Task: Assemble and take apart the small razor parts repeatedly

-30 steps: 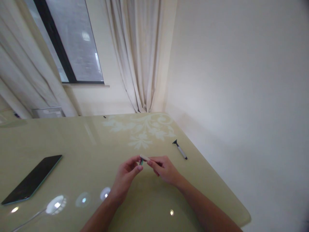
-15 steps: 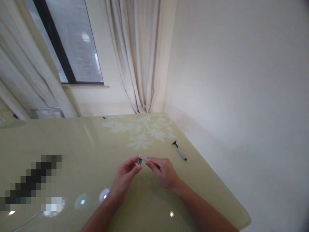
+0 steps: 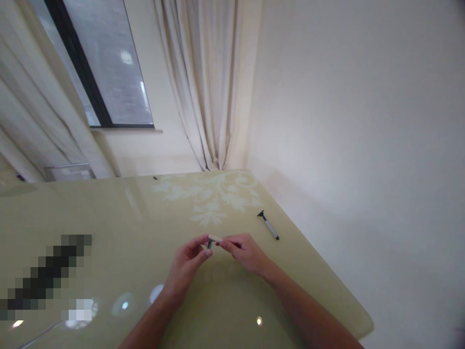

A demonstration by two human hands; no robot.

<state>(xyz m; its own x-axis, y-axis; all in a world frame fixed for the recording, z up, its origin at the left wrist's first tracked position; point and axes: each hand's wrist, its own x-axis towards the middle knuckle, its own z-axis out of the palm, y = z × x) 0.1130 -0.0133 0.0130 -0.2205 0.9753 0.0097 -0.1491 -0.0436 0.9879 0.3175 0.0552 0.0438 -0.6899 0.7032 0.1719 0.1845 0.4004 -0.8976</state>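
Note:
Between my hands is what looks like a small razor point(image 3: 215, 238), with a pale handle and a narrow dark-and-teal head. My left hand point(image 3: 187, 264) pinches the head end between thumb and fingers. The fingers of my right hand point(image 3: 247, 252) close on the pale handle, covering its far part. Another razor point(image 3: 269, 227), with a black head and grey handle, lies on the table point(image 3: 225, 310) beyond my right hand, touched by neither hand.
Near the table's back edge lies a tiny dark piece point(image 3: 155, 178). A blurred-out dark long shape point(image 3: 49, 271) is at the left, with a thin cable point(image 3: 41, 334) below it. A white wall point(image 3: 345, 145) runs along the right edge; curtains point(image 3: 203, 72) hang behind.
My right hand has shifted its grip slightly, its fingertips now lying differently along the pale handle. My left hand keeps its pinch. The view has moved a little.

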